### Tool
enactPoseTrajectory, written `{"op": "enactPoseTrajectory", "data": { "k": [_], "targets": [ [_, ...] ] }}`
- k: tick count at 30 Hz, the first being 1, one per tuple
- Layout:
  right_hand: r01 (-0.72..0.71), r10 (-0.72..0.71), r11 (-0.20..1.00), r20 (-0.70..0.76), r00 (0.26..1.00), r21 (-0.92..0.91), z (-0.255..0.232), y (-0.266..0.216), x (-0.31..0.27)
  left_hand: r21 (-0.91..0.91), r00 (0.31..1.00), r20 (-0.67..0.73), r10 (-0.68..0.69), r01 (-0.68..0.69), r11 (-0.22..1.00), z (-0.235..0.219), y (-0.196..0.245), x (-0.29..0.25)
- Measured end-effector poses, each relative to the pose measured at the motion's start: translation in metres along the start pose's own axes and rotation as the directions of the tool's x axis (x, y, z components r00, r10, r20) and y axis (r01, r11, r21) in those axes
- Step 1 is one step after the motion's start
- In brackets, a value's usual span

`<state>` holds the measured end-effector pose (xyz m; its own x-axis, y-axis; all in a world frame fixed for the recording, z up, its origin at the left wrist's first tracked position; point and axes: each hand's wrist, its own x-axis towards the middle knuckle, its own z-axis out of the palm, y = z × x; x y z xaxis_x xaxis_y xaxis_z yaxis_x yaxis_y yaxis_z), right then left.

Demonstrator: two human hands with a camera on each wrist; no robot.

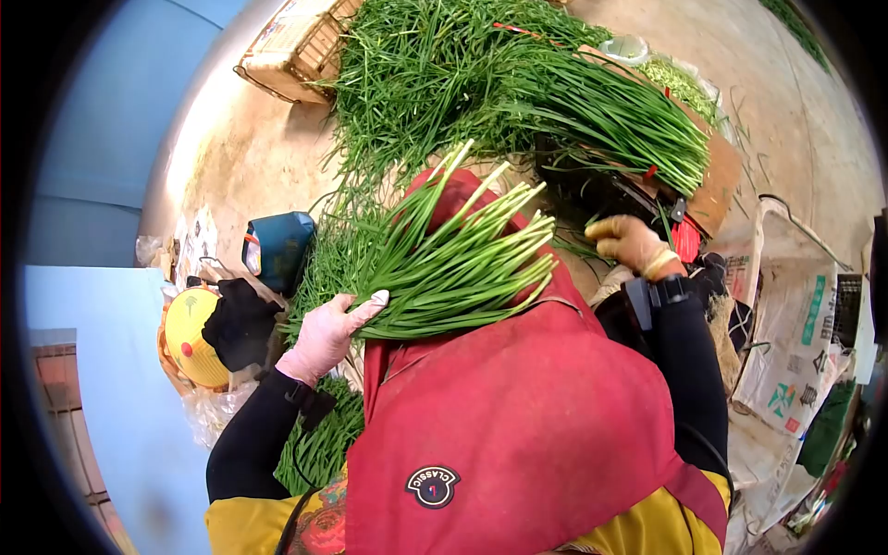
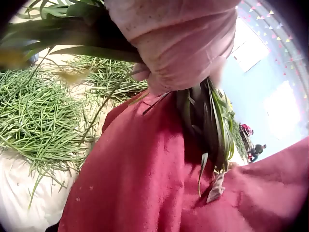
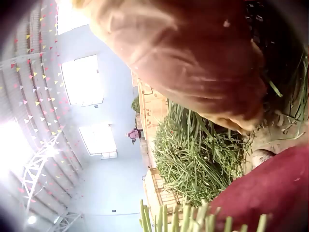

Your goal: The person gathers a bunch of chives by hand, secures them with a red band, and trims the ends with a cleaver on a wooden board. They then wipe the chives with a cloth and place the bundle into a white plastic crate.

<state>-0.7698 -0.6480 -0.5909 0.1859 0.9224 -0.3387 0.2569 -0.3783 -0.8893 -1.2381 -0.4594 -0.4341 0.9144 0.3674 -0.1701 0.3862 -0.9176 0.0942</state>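
Note:
My left hand [image 1: 322, 340], in a thin pale glove, grips a bunch of garlic chives [image 1: 453, 268] over my lap. The bunch fans out, its pale cut ends pointing up and to the right, and the dark leaves hang below the fist in the left wrist view. The gloved right hand [image 1: 636, 248] is apart from the bunch, to its right, beside a dark box-like stand. Its fingers point left, loosely bent, and nothing shows in them. Beyond it a neat bundle of chives [image 1: 629, 111] lies on a cardboard sheet [image 1: 720, 180].
A big heap of loose chives [image 1: 407, 83] covers the floor ahead. A crate [image 1: 301, 51] stands at its far left. A teal bag [image 1: 279, 245] and a yellow round item [image 1: 196, 338] are on the left, printed sacks [image 1: 786, 342] on the right. A red apron [image 1: 518, 407] covers my lap.

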Motion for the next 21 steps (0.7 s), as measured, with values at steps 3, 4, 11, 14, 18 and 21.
{"op": "enactPoseTrajectory", "data": {
  "k": [3,4,11,14,18,21],
  "targets": [
    [0.034,0.003,0.996,0.395,0.919,-0.085,0.022,0.004,-0.017,-0.008,0.998,-0.022,-0.065,0.065,0.998,0.011,0.005,-0.006],
    [-0.012,0.077,0.986,0.396,0.915,-0.164,0.027,-0.031,-0.032,-0.038,0.995,-0.035,-0.092,0.091,0.995,0.017,0.008,-0.010],
    [0.262,-0.171,0.942,0.375,0.911,-0.208,0.058,-0.030,-0.019,-0.171,0.989,-0.044,-0.139,0.129,0.977,0.024,0.030,-0.022],
    [0.626,-0.568,0.748,0.275,0.776,-0.220,0.071,0.005,0.004,-0.239,0.978,0.151,-0.146,0.180,0.954,-0.003,0.041,-0.019],
    [0.282,-0.388,0.874,0.222,0.894,0.395,0.086,-0.044,0.020,-0.323,0.848,0.528,-0.038,0.242,0.915,-0.058,0.047,0.001],
    [0.243,-0.362,0.790,0.109,0.926,0.563,0.101,-0.038,0.028,-0.472,0.839,0.537,0.087,0.213,0.855,-0.088,0.029,0.003]
  ]
}}
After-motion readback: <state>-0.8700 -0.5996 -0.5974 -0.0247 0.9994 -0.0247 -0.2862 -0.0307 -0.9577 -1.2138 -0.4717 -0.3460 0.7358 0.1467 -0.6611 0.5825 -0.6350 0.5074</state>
